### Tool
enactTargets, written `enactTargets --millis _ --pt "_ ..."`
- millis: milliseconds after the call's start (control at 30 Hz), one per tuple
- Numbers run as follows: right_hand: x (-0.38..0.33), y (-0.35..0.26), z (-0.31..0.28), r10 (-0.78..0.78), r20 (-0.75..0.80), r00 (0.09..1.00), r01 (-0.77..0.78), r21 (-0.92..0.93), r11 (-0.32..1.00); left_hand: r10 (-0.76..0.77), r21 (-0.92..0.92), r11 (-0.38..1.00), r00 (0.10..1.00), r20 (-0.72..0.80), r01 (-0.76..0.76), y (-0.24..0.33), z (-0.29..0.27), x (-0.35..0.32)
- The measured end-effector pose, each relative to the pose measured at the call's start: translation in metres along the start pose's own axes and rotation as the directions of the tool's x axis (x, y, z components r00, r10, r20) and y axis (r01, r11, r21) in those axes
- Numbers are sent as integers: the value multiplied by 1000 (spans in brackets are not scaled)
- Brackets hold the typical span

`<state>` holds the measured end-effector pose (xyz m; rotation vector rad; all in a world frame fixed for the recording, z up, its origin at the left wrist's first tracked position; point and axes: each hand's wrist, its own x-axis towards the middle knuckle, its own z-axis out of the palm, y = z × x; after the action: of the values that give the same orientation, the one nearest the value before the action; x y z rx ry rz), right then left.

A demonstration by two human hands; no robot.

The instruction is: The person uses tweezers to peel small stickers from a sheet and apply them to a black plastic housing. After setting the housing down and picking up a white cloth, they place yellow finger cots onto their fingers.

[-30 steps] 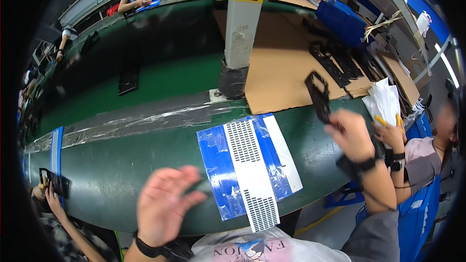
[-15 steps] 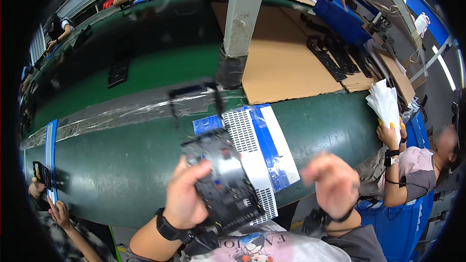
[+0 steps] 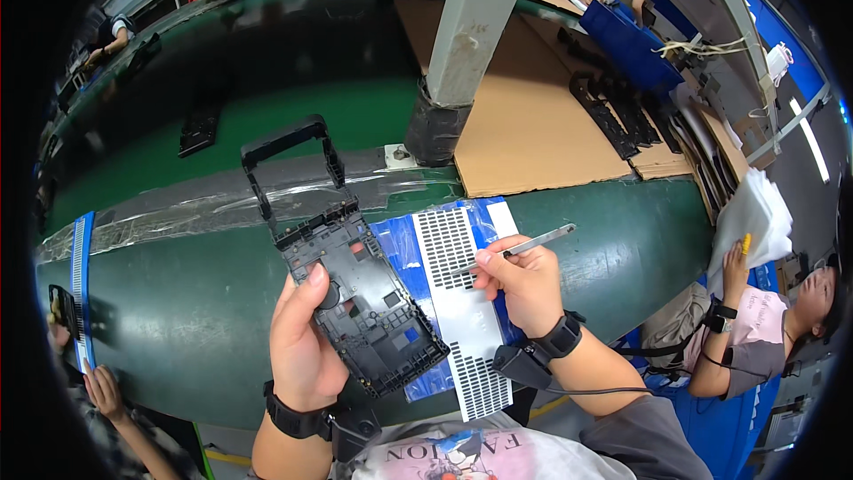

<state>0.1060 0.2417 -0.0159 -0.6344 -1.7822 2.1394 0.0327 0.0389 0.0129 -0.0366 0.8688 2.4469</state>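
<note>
My left hand [image 3: 304, 342] is closed on a black plastic housing [image 3: 369, 298], thumb on its inner face and fingers behind it. The housing is tilted, with an open handle-like loop [image 3: 289, 144] at its far end. A small blue square [image 3: 411, 336] shows inside it. In my right hand [image 3: 526, 289] is a pair of metal tweezers [image 3: 538, 240], pinched between thumb and fingers. Their thin tip reaches over a white sheet of small black rectangular pieces [image 3: 447, 236]; whether it touches is unclear. The sheet lies on a blue backing [image 3: 397, 244], partly hidden by the housing.
A grey post [image 3: 453, 62] rises from the green worktable [image 3: 613, 231] ahead. Brown cardboard [image 3: 524, 133] bears several black frames [image 3: 609, 116], near a blue bin [image 3: 631, 44]. At right a person holds white sheets [image 3: 755, 222]; another person's hand [image 3: 105, 391] is at left.
The housing has moved left and turned to show its inside more clearly. My right hand has come left from beside the sheet to over it, and the tweezers now show plainly.
</note>
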Motion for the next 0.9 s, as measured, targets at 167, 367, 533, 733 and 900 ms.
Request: enactTargets --millis 167,367,533,733,900 --pt "2 10 -3 48 -37 998 -45 95 994 -7 -8 1000 999 -38 7 -1 6 -3" --pt "1 10 0 22 -26 999 -23 -18 1000 121 129 986 988 -100 -108 -3 12 -4" --pt "1 10 0 -15 -18 1000 14 -27 1000 162 183 974 978 -132 -137 -8 11 -5" --pt "1 12 -1 -16 -11 1000 16 -48 999 232 223 956 958 -168 -192 -11 15 -3" --pt "-1 0 -7 17 -18 1000 -15 109 994 273 238 940 957 -99 -244 -16 10 -1"
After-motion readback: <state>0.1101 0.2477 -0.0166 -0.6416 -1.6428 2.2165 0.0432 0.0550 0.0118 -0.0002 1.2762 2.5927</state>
